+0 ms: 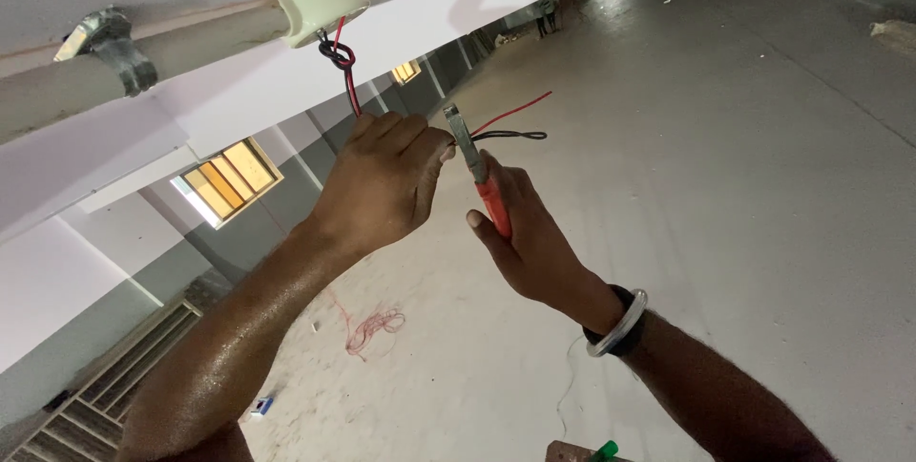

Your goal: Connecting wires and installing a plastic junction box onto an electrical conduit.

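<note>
Left hand [382, 180] grip pinches wires [510, 128], hiding them; right hand [534, 238] grips pliers [482, 180]

Stripping wires under a round junction box

Left hand [382, 180] closed on red and black wires [345, 66] hanging twisted from white junction box [322, 2] on conduit pipe [191, 47]; right hand [530, 233] gripping red-handled pliers [477, 171], tip at the wire ends beside left fingers. Loose red wire tangle [374, 328] lying on floor.

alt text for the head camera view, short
Two bare hands work overhead on red and black wires hanging from a round junction box on a conduit pipe: the left hand grips the wires while the right hand holds red-handled pliers against them.
</note>
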